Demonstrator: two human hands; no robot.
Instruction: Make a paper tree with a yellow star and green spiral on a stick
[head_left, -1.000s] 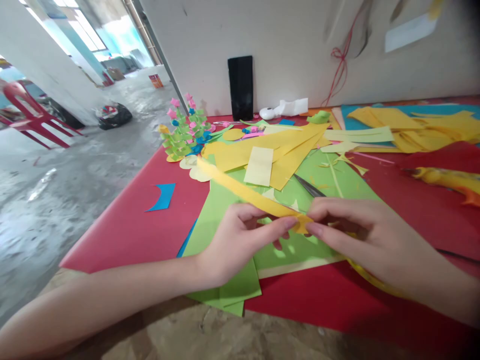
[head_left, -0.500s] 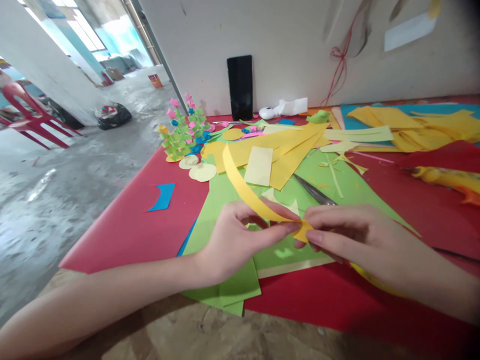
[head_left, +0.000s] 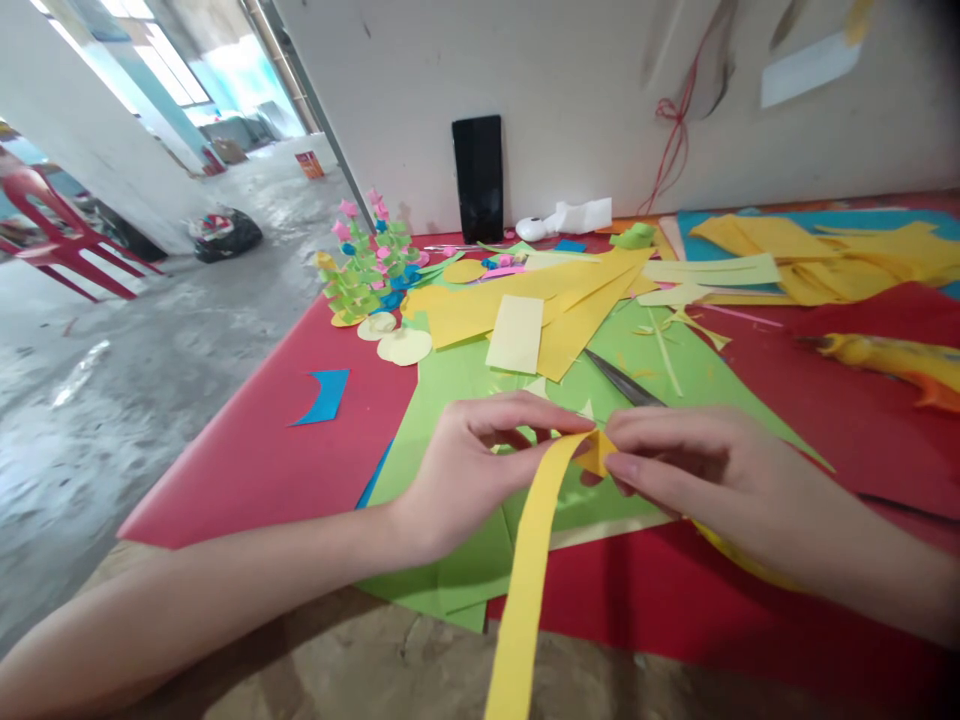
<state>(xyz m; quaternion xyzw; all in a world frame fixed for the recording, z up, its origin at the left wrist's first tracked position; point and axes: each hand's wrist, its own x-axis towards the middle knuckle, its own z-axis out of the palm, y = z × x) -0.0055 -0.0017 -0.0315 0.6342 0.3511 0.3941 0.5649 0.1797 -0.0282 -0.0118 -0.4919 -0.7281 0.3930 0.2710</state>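
Observation:
My left hand (head_left: 480, 465) and my right hand (head_left: 697, 470) meet over a light green sheet (head_left: 465, 380) on the red-covered table (head_left: 255, 460). Both pinch the folded end of a long yellow paper strip (head_left: 529, 570). The free length of the strip hangs from my fingertips toward me, past the table's near edge. Dark scissors (head_left: 622, 380) lie on the green sheet just behind my right hand.
Yellow and pale paper offcuts (head_left: 570, 300) pile up behind the hands. Small paper trees (head_left: 367, 265) stand at the left rear, a black phone (head_left: 480, 178) leans on the wall, a blue scrap (head_left: 322, 395) lies left. A yellow object (head_left: 892, 358) lies at right. Red chair (head_left: 52, 235) on the floor.
The strip's free end, which pointed away toward the paper pile, has swung over and now hangs down toward me. Both hands kept their pinch in nearly the same spot.

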